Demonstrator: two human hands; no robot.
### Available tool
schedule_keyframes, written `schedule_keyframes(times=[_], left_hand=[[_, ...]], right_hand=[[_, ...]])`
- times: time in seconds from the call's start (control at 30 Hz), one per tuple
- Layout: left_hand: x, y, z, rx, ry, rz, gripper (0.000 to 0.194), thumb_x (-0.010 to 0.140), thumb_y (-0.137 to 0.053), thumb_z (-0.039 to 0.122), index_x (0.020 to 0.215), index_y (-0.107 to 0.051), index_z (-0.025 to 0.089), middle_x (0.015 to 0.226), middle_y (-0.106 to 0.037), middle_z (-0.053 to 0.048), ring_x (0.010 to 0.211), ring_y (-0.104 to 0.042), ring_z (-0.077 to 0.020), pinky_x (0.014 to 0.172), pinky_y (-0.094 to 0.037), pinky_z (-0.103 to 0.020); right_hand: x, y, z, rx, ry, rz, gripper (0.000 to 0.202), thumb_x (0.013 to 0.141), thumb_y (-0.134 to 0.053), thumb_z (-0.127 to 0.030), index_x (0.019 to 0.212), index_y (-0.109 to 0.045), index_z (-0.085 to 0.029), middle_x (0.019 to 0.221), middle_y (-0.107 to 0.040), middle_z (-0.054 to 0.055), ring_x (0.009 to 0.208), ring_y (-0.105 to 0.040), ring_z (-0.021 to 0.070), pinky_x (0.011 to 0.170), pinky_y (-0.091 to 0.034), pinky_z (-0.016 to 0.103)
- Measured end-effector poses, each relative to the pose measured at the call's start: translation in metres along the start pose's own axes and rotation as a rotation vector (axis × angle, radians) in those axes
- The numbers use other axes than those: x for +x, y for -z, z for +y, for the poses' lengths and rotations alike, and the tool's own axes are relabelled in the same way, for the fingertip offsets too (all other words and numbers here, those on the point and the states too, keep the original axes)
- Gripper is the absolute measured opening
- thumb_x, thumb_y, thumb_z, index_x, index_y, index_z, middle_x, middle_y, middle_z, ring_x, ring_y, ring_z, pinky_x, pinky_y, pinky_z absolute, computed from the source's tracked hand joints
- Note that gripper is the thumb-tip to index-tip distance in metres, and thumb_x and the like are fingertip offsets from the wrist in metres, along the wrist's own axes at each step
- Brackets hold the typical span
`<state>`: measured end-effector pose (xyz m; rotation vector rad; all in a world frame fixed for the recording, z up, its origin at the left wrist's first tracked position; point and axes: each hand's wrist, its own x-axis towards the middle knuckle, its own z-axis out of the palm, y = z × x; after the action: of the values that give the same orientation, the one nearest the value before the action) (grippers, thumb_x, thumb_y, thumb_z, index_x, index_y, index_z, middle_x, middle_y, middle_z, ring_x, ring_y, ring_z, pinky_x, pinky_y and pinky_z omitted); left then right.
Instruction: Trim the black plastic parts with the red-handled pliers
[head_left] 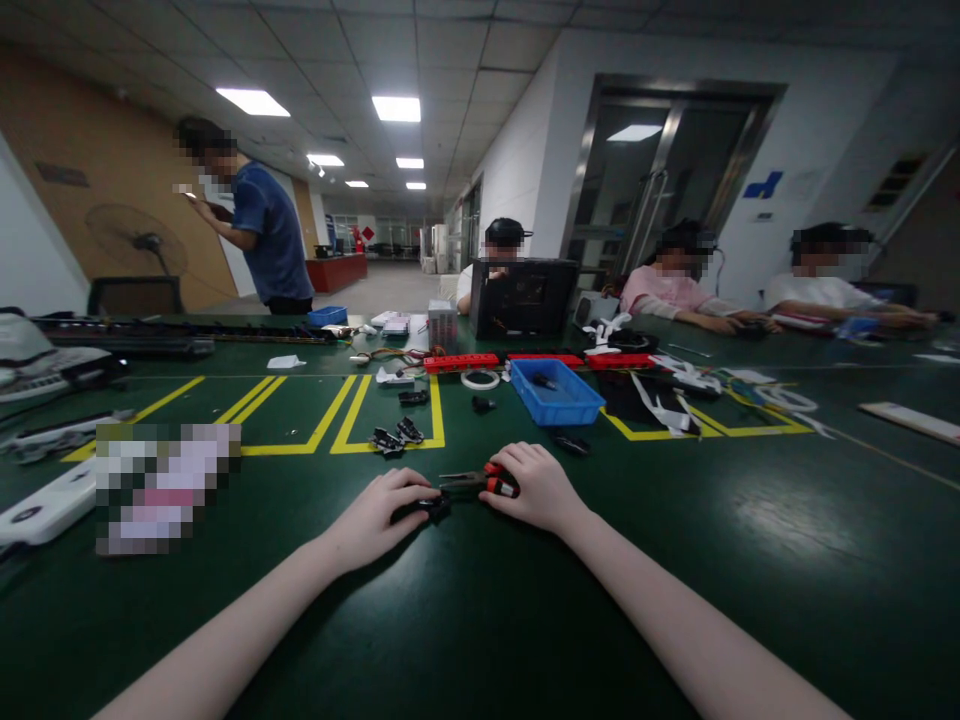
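In the middle of the green table, my right hand [534, 487] is wrapped round the red and black handles of needle-nose pliers [466, 481]. The jaws point left, toward my left hand [391, 508]. Between the thumb and fingers of that hand is a small black part [435, 508]; its exact kind cannot be made out. The plier tips are close above the part, and I cannot tell whether they touch it. Just beyond my left hand lie several similar black pieces [397, 436], and another black piece [571, 442] lies beyond my right hand.
A blue plastic bin [556, 408] with a black item inside stands ahead, near red power strips [461, 362] and a white tape roll [480, 380]. A black computer case [523, 300] is farther back. Co-workers sit across the table; one person [270, 230] stands at left.
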<state>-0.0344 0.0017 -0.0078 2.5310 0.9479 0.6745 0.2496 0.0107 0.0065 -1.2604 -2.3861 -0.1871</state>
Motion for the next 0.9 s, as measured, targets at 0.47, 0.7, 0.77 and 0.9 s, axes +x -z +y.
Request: schedule_keyframes(times=[0.47, 0.7, 0.77, 0.9], left_hand=[[-0.001, 0.003, 0.005, 0.024, 0.042, 0.005, 0.033, 0.092, -0.056, 0.022, 0.125, -0.058, 0.028, 0.119, -0.058, -0.005, 0.106, -0.055, -0.0239, 0.094, -0.046, -0.042], [-0.001, 0.003, 0.004, 0.019, 0.028, 0.005, 0.032, 0.093, -0.055, 0.022, 0.125, -0.058, 0.028, 0.118, -0.058, -0.005, 0.107, -0.055, -0.0236, 0.094, -0.046, -0.042], [-0.001, 0.003, 0.004, 0.017, 0.025, 0.006, 0.032, 0.093, -0.055, 0.022, 0.124, -0.059, 0.028, 0.118, -0.058, -0.005, 0.107, -0.055, -0.0238, 0.093, -0.047, -0.041], [-0.001, 0.002, 0.003, 0.021, 0.030, 0.004, 0.030, 0.092, -0.056, 0.022, 0.121, -0.061, 0.028, 0.118, -0.058, -0.004, 0.106, -0.055, -0.0238, 0.093, -0.047, -0.041]], right_hand=[[-0.002, 0.003, -0.005, -0.013, 0.028, 0.003, 0.038, 0.080, -0.062, -0.051, 0.099, -0.061, -0.017, 0.098, -0.064, 0.009, 0.087, -0.058, 0.0227, 0.075, -0.044, 0.035], [-0.006, 0.002, -0.018, -0.023, 0.148, 0.011, 0.038, 0.080, -0.061, -0.051, 0.097, -0.062, -0.018, 0.095, -0.065, 0.010, 0.083, -0.059, 0.0225, 0.074, -0.043, 0.036], [-0.007, 0.002, -0.019, -0.036, 0.147, 0.027, 0.039, 0.080, -0.061, -0.051, 0.099, -0.062, -0.017, 0.097, -0.065, 0.011, 0.087, -0.059, 0.0238, 0.076, -0.043, 0.037], [-0.006, 0.002, -0.016, -0.044, 0.096, 0.055, 0.040, 0.081, -0.060, -0.051, 0.100, -0.062, -0.016, 0.099, -0.065, 0.012, 0.089, -0.058, 0.0244, 0.077, -0.042, 0.037]])
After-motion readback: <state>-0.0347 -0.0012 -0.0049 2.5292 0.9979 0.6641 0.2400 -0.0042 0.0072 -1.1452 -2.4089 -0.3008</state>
